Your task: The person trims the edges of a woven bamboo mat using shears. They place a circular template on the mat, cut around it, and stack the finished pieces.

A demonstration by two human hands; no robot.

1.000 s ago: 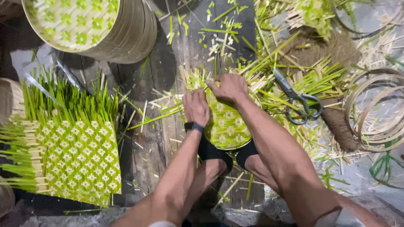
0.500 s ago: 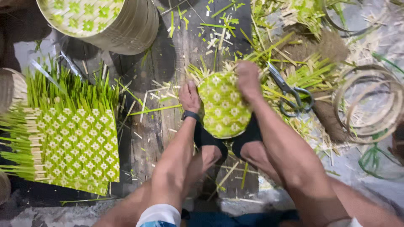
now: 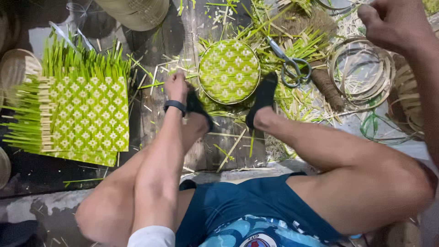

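Note:
A round woven disc (image 3: 228, 71) of green and pale strips lies flat on the wooden boards, just beyond my two black-socked feet (image 3: 263, 98). My left hand (image 3: 176, 87), with a black band on its wrist, rests knuckles-up on the boards a little left of the disc. Its fingers are curled and it does not touch the disc. My right hand (image 3: 388, 23) is raised at the top right above coiled bamboo hoops (image 3: 361, 73). Its fingers are curled, and I cannot see whether it holds anything.
Scissors (image 3: 290, 64) lie right of the disc beside a brown twine roll (image 3: 327, 84). A square woven mat (image 3: 87, 114) with long loose green ends lies at the left. A woven basket (image 3: 137, 11) stands at the top. Cut green strips litter the boards.
Both hands have come off the round disc. The right hand has swung up to the far right, and the left has slid off to the disc's left. The disc now lies flat.

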